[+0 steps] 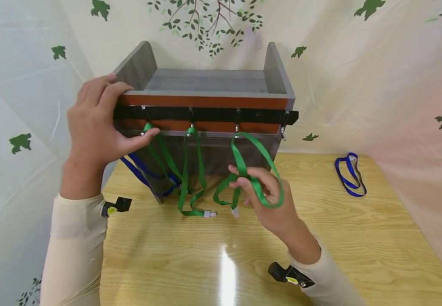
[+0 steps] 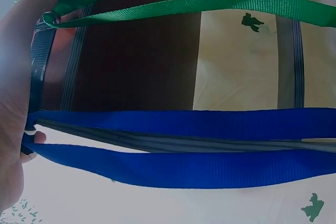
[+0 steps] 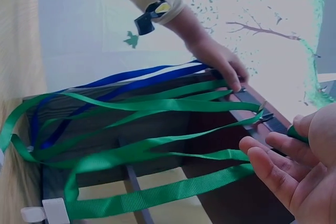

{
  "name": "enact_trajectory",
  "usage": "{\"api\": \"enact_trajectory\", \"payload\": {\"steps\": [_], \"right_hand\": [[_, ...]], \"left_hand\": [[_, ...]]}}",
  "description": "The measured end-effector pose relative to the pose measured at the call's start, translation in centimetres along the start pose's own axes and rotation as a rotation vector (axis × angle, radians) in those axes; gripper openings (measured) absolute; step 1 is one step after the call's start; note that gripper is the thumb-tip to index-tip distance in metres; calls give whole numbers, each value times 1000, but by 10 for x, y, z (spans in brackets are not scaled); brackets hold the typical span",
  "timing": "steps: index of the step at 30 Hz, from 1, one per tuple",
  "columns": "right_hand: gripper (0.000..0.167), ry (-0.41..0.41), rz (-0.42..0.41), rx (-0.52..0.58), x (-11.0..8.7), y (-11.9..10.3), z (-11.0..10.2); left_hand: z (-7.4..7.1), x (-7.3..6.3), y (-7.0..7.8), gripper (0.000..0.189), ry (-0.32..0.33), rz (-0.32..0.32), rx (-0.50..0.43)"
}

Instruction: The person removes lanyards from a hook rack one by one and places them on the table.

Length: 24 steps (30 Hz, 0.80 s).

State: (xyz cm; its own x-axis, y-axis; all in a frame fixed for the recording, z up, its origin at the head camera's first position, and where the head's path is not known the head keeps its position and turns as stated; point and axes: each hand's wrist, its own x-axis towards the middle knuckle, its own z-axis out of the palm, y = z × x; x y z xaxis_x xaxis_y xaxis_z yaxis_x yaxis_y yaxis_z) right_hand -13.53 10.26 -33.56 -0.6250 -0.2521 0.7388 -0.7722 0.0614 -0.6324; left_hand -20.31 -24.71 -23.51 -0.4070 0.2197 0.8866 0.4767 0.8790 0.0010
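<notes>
My left hand [image 1: 91, 117] grips the left end of a grey wooden shelf [image 1: 209, 80], fingers over its top edge and thumb along the front. A black hook rail [image 1: 213, 114] crosses its reddish-brown front band. My right hand [image 1: 272, 202] pinches a green lanyard [image 1: 238, 156] below the third hook, and a loop of the strap curves over the hand. Another green lanyard [image 1: 201, 170] hangs from the middle hook, its white clip [image 1: 207, 214] low by the table. Near my left thumb hang one more green lanyard [image 2: 152, 13] and a blue lanyard [image 2: 173, 169] at the shelf's side.
A blue lanyard [image 1: 339, 173] lies on the wooden table [image 1: 320, 238] at the right. The rail's right end carries another hook [image 1: 283, 132]. A pale curtain [image 1: 335, 85] with leaf prints stands behind the shelf and along both sides.
</notes>
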Motion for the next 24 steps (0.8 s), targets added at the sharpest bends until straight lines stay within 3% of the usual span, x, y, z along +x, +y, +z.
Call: {"api": "enact_trajectory", "payload": {"steps": [5, 15, 24], "right_hand": [[16, 32, -42, 53, -1, -4, -4], [28, 77, -158, 158, -1, -7, -10], [29, 90, -166, 162, -1, -11, -18]], "left_hand": [[0, 0, 0, 104, 13, -1, 9], [2, 1, 0, 103, 13, 9, 18], [0, 0, 0, 104, 1, 1, 19]]}}
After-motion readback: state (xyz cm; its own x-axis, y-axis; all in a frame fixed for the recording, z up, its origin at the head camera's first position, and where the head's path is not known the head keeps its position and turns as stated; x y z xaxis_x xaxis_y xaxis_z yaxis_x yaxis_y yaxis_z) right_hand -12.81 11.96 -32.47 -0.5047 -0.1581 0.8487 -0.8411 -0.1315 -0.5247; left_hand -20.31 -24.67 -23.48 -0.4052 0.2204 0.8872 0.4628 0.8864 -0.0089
